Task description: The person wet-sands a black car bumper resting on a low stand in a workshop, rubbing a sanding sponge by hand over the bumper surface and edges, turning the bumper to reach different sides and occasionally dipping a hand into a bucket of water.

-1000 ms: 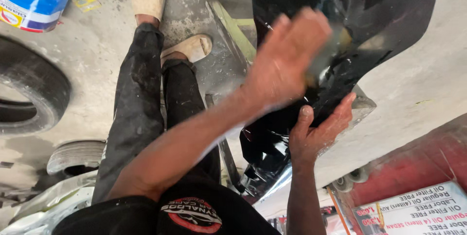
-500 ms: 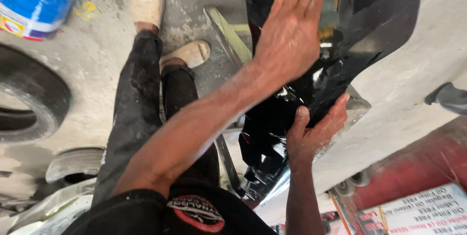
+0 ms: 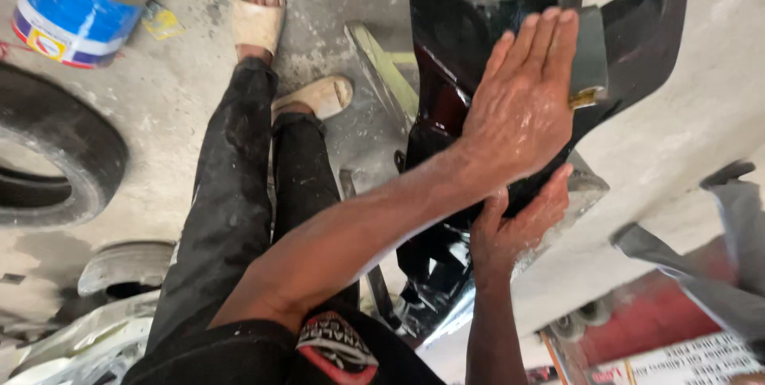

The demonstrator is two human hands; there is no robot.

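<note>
Head view: left hand slid up the black panel

From the head camera I see my left hand (image 3: 522, 106) further up the glossy black body panel (image 3: 470, 50) than half a second ago, fingers straight and pressed flat. It presses a dark sanding block (image 3: 591, 54) to the surface, its edge showing past the fingertips. My left forearm crosses over the right. My right hand (image 3: 514, 229) has stayed below, fingers curled around the panel's lower edge. The panel stands tilted over the concrete floor (image 3: 175, 90), near my sandalled feet.
</note>
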